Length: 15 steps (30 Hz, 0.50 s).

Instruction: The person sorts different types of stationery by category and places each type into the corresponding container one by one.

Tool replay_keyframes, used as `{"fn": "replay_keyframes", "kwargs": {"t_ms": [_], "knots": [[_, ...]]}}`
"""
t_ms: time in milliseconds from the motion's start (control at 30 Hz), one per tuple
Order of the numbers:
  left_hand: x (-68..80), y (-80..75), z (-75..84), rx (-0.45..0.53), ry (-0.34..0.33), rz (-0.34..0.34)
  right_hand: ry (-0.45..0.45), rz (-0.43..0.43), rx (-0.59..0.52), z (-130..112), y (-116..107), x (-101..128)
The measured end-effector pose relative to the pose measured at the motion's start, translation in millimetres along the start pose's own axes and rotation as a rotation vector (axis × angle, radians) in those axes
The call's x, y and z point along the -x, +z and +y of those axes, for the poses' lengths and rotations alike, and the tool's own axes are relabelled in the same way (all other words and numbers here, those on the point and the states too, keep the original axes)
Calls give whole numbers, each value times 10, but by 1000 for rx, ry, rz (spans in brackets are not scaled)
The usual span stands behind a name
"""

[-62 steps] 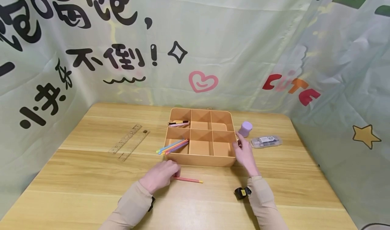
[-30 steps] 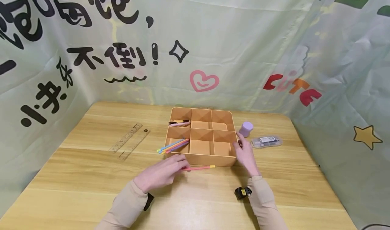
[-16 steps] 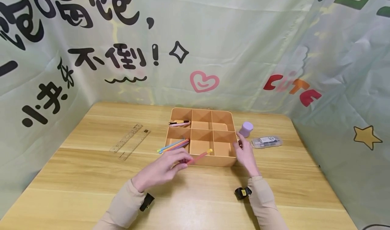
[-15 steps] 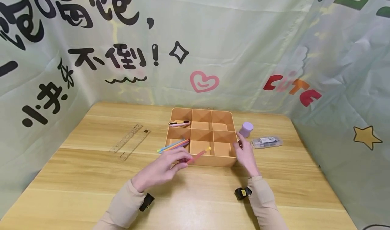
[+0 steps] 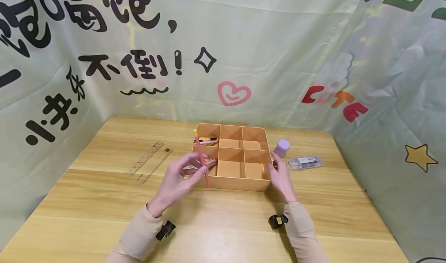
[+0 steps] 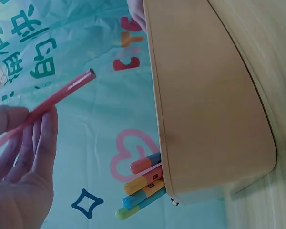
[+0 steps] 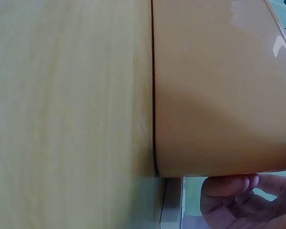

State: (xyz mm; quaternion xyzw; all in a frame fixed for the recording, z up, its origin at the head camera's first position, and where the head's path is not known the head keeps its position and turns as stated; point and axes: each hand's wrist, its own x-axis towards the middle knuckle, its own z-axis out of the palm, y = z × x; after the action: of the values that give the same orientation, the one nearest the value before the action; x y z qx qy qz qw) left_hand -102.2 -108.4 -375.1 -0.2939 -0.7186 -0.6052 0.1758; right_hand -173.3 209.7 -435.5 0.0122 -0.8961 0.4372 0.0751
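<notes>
Left hand: the left hand (image 5: 177, 177) is raised just in front of the organiser's near left corner, fingers curled and pinching a pink pen (image 5: 201, 159).
Pink pen: held nearly upright, yellow end up, lower tip near the organiser's front wall; in the left wrist view the pen (image 6: 47, 106) slants out from between the fingers (image 6: 40, 143).
Right hand: the right hand (image 5: 280, 176) rests against the organiser's right wall near its front corner, fingers fairly straight along the side and wrapped round nothing.
Organiser: an orange six-compartment organiser (image 5: 232, 183) stands on the table, two rows of three.
Near left compartment: a bundle of coloured pens (image 5: 211, 162) lies in it, ends sticking out over the left wall; their ends (image 6: 143, 183) show beside the box in the left wrist view.
Far left compartment: a few more pens (image 5: 204, 140) lie there.
Right of the organiser: a lilac cylinder (image 5: 281, 148) just beside it, then a clear plastic case (image 5: 304, 162).
Left of the organiser: two clear rulers (image 5: 149, 162) lie side by side, well apart from it.
Table: pale wood table (image 5: 104, 208).
</notes>
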Motion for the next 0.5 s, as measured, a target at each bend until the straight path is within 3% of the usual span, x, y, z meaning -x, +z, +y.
{"fn": "replay_keyframes", "kwargs": {"t_ms": [233, 500], "knots": [[-22, -41, 5, -27, -21, 152, -3, 1, -2, -3, -3, 2], [-19, -94, -57, -147, 8, 181, 4, -6, 4, -7, -11, 13]]}}
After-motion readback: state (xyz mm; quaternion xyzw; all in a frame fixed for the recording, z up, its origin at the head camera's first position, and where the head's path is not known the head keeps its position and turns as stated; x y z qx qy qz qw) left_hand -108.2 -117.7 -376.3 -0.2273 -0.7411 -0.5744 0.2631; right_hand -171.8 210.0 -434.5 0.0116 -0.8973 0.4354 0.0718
